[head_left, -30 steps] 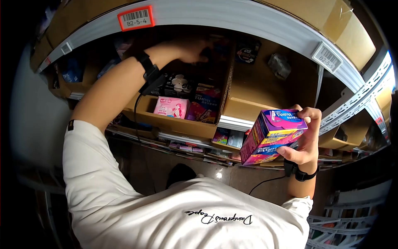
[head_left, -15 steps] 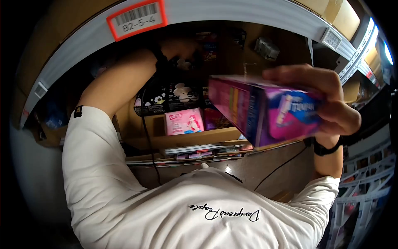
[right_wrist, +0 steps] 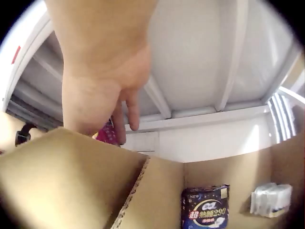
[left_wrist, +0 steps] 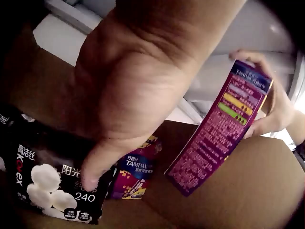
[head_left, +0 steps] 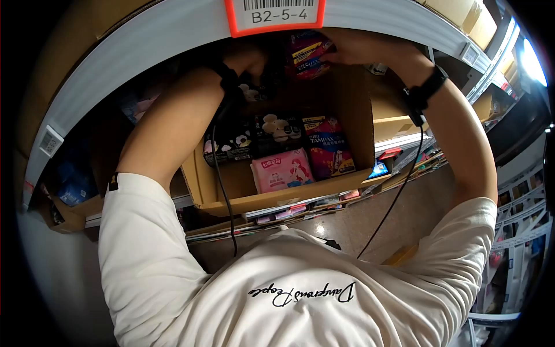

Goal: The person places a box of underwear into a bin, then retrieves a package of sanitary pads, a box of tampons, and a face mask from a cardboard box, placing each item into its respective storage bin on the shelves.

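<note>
the right hand [head_left: 352, 51] grasps a purple tampax box [head_left: 307, 55] at the carton [head_left: 355, 110]; the left hand's [left_wrist: 138, 90] thumb overlaps a black kotex pack [left_wrist: 45, 183] (its grip, i cannot tell).

Bare right hand [right_wrist: 102, 95] at ten o'clock, fingers against a mostly hidden magenta printed box [right_wrist: 108, 135] at eight, tan corrugated cardboard wall [right_wrist: 71, 179] below, dark-blue packet with yellow crescent [right_wrist: 206, 207] at five, clear-wrapped white bundle [right_wrist: 271, 199] at four
</note>
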### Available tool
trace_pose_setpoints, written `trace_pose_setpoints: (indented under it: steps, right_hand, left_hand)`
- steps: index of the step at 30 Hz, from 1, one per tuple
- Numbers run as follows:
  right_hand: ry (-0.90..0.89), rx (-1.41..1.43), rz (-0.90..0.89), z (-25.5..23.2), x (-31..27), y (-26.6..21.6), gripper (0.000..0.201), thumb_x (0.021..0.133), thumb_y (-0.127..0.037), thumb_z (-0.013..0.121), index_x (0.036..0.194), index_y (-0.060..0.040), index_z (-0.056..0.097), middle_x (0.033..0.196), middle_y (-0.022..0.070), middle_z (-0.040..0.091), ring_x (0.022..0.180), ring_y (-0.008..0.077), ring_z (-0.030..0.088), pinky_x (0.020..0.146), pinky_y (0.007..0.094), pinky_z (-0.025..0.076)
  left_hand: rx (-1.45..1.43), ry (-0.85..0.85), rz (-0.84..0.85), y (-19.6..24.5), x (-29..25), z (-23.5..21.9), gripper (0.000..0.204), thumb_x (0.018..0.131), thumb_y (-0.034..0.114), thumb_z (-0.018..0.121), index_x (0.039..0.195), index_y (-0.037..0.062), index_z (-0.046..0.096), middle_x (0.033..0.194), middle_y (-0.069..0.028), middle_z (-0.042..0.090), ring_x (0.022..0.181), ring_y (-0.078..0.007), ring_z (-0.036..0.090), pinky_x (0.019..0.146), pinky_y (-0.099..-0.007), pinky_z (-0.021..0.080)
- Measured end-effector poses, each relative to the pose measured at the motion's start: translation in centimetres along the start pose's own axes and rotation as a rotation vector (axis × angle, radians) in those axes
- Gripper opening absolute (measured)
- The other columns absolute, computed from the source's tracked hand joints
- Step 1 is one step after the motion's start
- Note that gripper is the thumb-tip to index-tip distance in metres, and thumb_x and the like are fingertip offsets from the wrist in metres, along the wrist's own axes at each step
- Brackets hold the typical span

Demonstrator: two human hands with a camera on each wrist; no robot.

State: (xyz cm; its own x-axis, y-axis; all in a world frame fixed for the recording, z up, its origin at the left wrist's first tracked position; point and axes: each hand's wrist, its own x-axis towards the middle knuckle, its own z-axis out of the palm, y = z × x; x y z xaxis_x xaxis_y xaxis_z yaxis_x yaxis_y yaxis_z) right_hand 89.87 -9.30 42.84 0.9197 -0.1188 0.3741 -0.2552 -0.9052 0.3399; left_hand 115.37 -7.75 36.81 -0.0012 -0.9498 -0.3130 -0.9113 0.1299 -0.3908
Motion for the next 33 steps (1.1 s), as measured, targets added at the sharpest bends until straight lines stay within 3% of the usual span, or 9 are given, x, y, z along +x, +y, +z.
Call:
trace_pose_setpoints:
  steps: [2,4,6,10,17,20,23,30,33]
  right_hand:
    - [-0.042,0.083,-0.053,2.4,1.6,2.0,0.071,0.082,-0.021,0.079,0.142,-0.0107,0.041,0.113,0.0156,0.066,0.113,0.0316,0.061,0.090,0.0409,0.052]
    - [-0.137,0.236,0.083,4.1,3.0,3.1,0.079,0.073,-0.019,0.084,0.141,-0.0051,0.045,0.129,0.0176,0.060,0.120,0.0307,0.057,0.101,0.0419,0.048]
    - [-0.208,0.249,0.135,4.8,4.1,3.5,0.079,0.073,-0.019,0.084,0.140,-0.0048,0.046,0.128,0.0176,0.060,0.120,0.0308,0.057,0.101,0.0418,0.048]
    - [-0.320,0.155,0.173,5.8,5.6,3.4,0.078,0.072,-0.019,0.085,0.139,-0.0043,0.047,0.128,0.0176,0.060,0.119,0.0310,0.057,0.102,0.0416,0.048]
    - [-0.515,-0.079,0.160,6.4,7.7,2.2,0.077,0.072,-0.019,0.085,0.138,-0.0033,0.049,0.128,0.0177,0.060,0.119,0.0314,0.058,0.102,0.0413,0.048]
    - [-0.589,-0.173,0.132,6.2,8.4,1.9,0.077,0.071,-0.019,0.085,0.137,-0.0029,0.049,0.127,0.0178,0.060,0.119,0.0315,0.058,0.102,0.0411,0.048]
    - [-0.653,-0.253,0.116,6.2,9.1,1.2,0.077,0.071,-0.019,0.086,0.137,-0.0025,0.050,0.127,0.0178,0.060,0.119,0.0317,0.058,0.102,0.0410,0.047]
    - [-0.757,-0.385,0.081,5.5,10.0,0.4,0.076,0.070,-0.020,0.086,0.135,-0.0015,0.052,0.127,0.0179,0.061,0.119,0.0321,0.058,0.103,0.0407,0.047]
    - [-0.770,-0.420,0.075,5.4,9.7,0.0,0.075,0.070,-0.020,0.086,0.135,-0.0011,0.052,0.127,0.0179,0.061,0.119,0.0322,0.058,0.103,0.0405,0.047]
  left_hand:
    - [0.002,-0.013,-0.023,-0.4,0.6,0.4,0.069,0.071,0.037,0.086,0.129,0.0071,0.062,0.127,-0.0157,0.064,0.118,-0.0342,0.060,0.097,-0.0440,0.050]
    - [-0.094,-0.124,-0.120,0.5,-0.5,0.0,0.071,0.071,0.035,0.087,0.131,0.0074,0.060,0.128,-0.0140,0.064,0.118,-0.0346,0.060,0.095,-0.0451,0.051]
    - [-0.120,-0.134,-0.157,1.4,-1.4,-0.5,0.069,0.072,0.034,0.087,0.130,0.0073,0.061,0.127,-0.0138,0.065,0.117,-0.0346,0.060,0.095,-0.0453,0.051]
    - [-0.158,-0.113,-0.195,1.3,-0.5,-0.2,0.046,0.078,0.031,0.082,0.116,0.0079,0.071,0.118,-0.0136,0.069,0.107,-0.0332,0.066,0.089,-0.0457,0.054]
    - [-0.206,-0.076,-0.194,1.2,-0.6,-0.4,0.052,0.074,0.030,0.085,0.116,0.0032,0.070,0.119,-0.0150,0.069,0.106,-0.0345,0.066,0.090,-0.0459,0.054]
    - [-0.192,0.102,-0.148,1.5,-1.3,0.0,0.033,0.067,0.005,0.081,0.099,0.0043,0.077,0.107,-0.0207,0.071,0.097,-0.0372,0.068,0.082,-0.0478,0.055]
    - [-0.123,0.065,-0.147,1.4,-1.8,-0.6,0.043,0.070,0.024,0.086,0.107,0.0048,0.074,0.110,-0.0146,0.072,0.100,-0.0332,0.067,0.086,-0.0440,0.054]
    - [-0.319,0.193,-0.138,0.7,-3.4,0.0,0.033,0.071,0.019,0.081,0.101,0.0053,0.075,0.102,-0.0147,0.073,0.092,-0.0314,0.067,0.079,-0.0437,0.054]
    - [-0.257,0.104,-0.109,0.8,-2.5,-0.2,0.031,0.074,0.017,0.080,0.101,0.0048,0.075,0.103,-0.0156,0.072,0.093,-0.0315,0.068,0.080,-0.0438,0.054]
